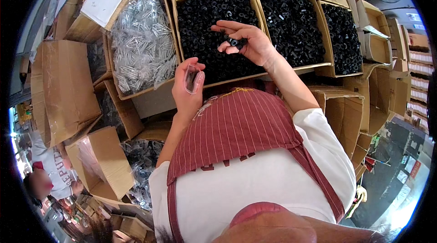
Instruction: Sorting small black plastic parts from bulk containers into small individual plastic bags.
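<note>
My left hand [184, 90] is closed round a small clear plastic case or pouch [191, 82], held at the near edge of a carton of black ring-like parts [205, 11]. Whether anything lies inside the clear piece, I cannot tell. Over that same carton, my right hand [258, 46] is turned with its fingers curled around a few small black parts [234, 42]. One of these shows a round, ring-shaped end. The two hands are apart, the right one farther out.
Left of the ring carton is a carton of bagged silvery pins [143, 43]. To its right stand cartons of small black parts [291, 24] and more black pieces [341, 38]. Brown boxes [68, 88] crowd both sides. Another person [50, 170] is at the far left.
</note>
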`<action>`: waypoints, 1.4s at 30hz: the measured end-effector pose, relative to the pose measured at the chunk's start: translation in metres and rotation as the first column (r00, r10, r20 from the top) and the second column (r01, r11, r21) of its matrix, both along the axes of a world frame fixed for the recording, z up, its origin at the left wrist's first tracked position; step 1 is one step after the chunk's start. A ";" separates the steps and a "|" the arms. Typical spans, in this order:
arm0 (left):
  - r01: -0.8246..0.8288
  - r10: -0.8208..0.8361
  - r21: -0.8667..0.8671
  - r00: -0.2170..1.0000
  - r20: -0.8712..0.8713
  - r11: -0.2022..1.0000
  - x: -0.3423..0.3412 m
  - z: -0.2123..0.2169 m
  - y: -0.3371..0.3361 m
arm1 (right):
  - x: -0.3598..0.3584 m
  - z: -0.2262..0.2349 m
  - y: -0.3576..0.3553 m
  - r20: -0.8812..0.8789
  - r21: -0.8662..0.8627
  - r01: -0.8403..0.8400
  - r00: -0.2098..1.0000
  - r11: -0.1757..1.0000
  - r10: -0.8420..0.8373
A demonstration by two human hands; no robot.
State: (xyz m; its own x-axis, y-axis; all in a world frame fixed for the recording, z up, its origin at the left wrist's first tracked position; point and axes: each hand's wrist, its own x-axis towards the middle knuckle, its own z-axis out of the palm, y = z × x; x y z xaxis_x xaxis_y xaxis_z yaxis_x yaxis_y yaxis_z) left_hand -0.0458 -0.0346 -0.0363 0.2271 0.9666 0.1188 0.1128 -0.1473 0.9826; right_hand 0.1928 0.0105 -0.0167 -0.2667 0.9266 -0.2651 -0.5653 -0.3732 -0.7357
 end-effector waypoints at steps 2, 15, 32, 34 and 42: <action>0.000 0.000 -0.005 1.000 0.000 1.000 0.000 0.000 0.000 | 0.001 0.001 0.000 0.015 0.000 0.013 1.000 1.000 -0.013; 0.013 -0.013 0.009 1.000 -0.004 1.000 -0.002 0.000 0.001 | 0.000 -0.008 0.007 -0.196 -0.022 0.106 0.975 0.994 -0.108; 0.075 -0.075 -0.009 0.996 0.041 0.997 0.000 -0.001 0.002 | -0.002 -0.024 0.004 -0.876 -0.153 -0.087 0.472 0.984 -0.094; 0.073 -0.073 -0.004 0.996 0.049 0.997 -0.001 -0.002 0.001 | -0.014 0.010 0.003 -0.778 -0.327 -0.013 0.572 0.945 -0.261; 0.095 -0.091 -0.101 0.995 0.041 0.990 -0.003 -0.001 0.002 | -0.013 -0.017 0.005 -0.874 0.109 -0.051 0.471 0.993 0.120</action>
State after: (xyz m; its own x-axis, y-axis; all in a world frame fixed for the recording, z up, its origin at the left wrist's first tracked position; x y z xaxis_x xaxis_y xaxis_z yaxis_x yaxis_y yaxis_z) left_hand -0.0491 -0.0327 -0.0378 0.3142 0.9489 0.0295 0.0674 -0.0533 0.9963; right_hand 0.1798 0.0150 -0.0336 -0.4061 0.8898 0.2083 -0.8953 -0.4330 0.1045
